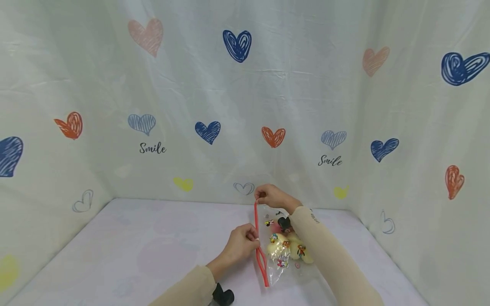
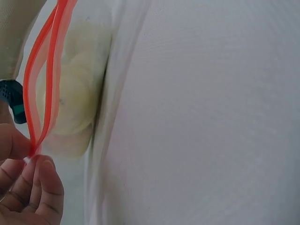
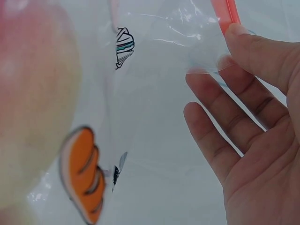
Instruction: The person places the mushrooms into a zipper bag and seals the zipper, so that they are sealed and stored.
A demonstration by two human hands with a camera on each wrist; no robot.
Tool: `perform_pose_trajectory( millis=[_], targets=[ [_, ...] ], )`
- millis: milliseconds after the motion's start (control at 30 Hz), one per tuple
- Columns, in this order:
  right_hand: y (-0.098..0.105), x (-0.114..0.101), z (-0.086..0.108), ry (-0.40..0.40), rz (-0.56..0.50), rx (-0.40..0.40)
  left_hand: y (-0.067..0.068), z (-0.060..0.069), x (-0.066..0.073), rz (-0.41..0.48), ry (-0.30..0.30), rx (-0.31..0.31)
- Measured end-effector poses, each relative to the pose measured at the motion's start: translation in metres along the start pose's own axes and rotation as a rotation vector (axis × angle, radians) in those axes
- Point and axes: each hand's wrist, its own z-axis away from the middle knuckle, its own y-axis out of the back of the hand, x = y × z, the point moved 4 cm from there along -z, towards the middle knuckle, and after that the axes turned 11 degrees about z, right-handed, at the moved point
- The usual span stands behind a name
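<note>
A clear zip bag (image 1: pixel 272 272) with cartoon prints and a red zip strip (image 1: pixel 256 216) stands on its side on the table. Inside it are several pale yellow, pink-tinged round fruits (image 2: pixel 75 98), whose kind I cannot tell. My left hand (image 1: pixel 241 244) pinches the strip partway along, at a small whitish slider (image 2: pixel 28 160). From there to the near end, the strip's two edges gape apart. At the far top corner, my right hand (image 1: pixel 276 196) pinches the strip's end between thumb and index finger, its other fingers (image 3: pixel 206 126) spread loosely.
A white tabletop (image 1: pixel 164 246) extends around the bag, with a pale heart-printed curtain (image 1: pixel 245 93) behind and at both sides. A black device (image 1: pixel 223 295) is at the left wrist; a dark one (image 1: pixel 284 224) is by the right wrist.
</note>
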Motion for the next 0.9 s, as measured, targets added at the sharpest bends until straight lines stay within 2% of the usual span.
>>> perform_pose_trajectory(
  millis=[567,900],
  targets=[
    [0.0,0.002,-0.002,-0.002,0.015,-0.001,-0.002,0.011,0.005,0.062,0.046,-0.018],
    [-0.001,0.001,-0.002,-0.004,-0.002,0.001,-0.003,0.016,0.006,0.057,0.079,-0.026]
  ],
)
